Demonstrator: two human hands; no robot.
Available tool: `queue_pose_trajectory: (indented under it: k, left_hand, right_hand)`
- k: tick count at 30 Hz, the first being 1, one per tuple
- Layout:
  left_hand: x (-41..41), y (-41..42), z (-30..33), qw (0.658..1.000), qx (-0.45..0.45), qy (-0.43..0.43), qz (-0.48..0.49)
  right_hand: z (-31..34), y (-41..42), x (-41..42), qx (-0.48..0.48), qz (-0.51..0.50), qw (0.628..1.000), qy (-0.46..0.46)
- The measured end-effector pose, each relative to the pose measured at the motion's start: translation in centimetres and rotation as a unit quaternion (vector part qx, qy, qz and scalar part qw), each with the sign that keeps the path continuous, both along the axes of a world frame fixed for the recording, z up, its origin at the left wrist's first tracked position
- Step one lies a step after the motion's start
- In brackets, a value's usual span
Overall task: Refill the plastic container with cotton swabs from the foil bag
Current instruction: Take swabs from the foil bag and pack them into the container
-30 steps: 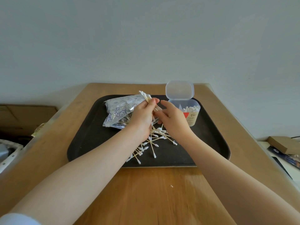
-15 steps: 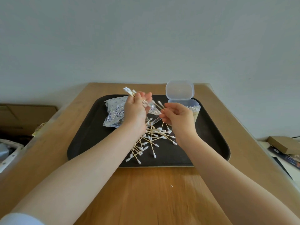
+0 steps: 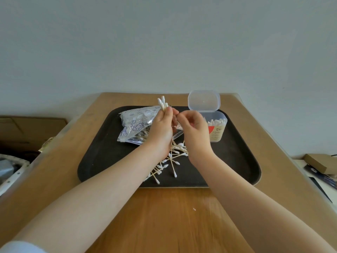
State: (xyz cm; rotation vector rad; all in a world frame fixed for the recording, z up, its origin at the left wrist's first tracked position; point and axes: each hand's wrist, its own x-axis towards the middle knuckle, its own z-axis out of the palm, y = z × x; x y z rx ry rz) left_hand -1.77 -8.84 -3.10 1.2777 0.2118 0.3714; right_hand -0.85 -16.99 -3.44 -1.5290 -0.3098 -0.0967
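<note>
Swab bundle [image 3: 162, 104] in L hand [image 3: 161, 132]

Likely a home: wooden table [image 3: 164, 216], plain wall [image 3: 164, 42], cardboard box [image 3: 27, 132].

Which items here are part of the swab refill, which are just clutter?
Job: foil bag, plastic container with lid open, swab bundle in left hand, right hand, loose swabs, tray.
Clutter: cardboard box, cardboard sheets.
</note>
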Motion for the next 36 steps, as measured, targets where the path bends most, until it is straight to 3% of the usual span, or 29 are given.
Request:
queue_pose_trajectory:
  k: [2,4,6,8,10,14,17,23,26,29,32,36]
  left_hand:
    - [-0.3,0.1,0.4,0.999,0.035,-0.014,-0.013]
    - [-0.8,0.2,0.6,0.987,0.151,-0.025,-0.048]
    - [-1.4,0.3,0.6,0.947,0.307,-0.01,-0.098]
    - [-1.9,0.4,0.4,0.913,0.382,0.0,-0.143]
    - [-2.1,0.5,0.2,0.91,0.38,0.009,-0.163]
    - [-1.6,0.2,0.0,0.894,0.423,0.082,-0.125]
    - [-1.5,0.4,0.0,0.919,0.367,0.091,-0.109]
    - [-0.7,0.5,0.3,0.947,0.234,0.113,-0.188]
    - [-0.2,0.5,0.4,0.947,0.241,0.112,-0.181]
    - [0.4,0.2,1.0,0.962,0.185,0.064,-0.191]
    - [1.8,-0.9,1.8,0.985,0.132,0.045,-0.099]
    - [4.4,-2.5,2.5,0.994,-0.047,0.098,-0.009]
  right_hand:
    - [0.1,0.1,-0.1,0.125,0.031,0.982,0.136]
    - [0.7,-0.3,0.2,0.124,0.03,0.988,0.082]
    - [2.1,-0.8,0.6,0.092,0.069,0.993,-0.031]
    - [3.4,-1.0,0.9,0.021,0.115,0.99,-0.083]
    - [3.6,-1.1,1.2,-0.101,0.121,0.98,-0.12]
    - [1.9,-1.4,1.3,-0.335,0.117,0.906,-0.23]
    - [1.3,-2.6,1.9,-0.361,0.111,0.889,-0.261]
    - [0.7,-4.7,3.2,-0.288,0.064,0.909,-0.295]
    - [1.4,-6.2,3.8,-0.256,0.158,0.937,-0.178]
    - [1.6,-7.4,4.4,-0.168,0.204,0.96,-0.094]
    - [1.3,-7.3,5.0,-0.108,0.16,0.979,-0.068]
    - [2.1,-7.6,6.7,-0.124,0.123,0.982,-0.067]
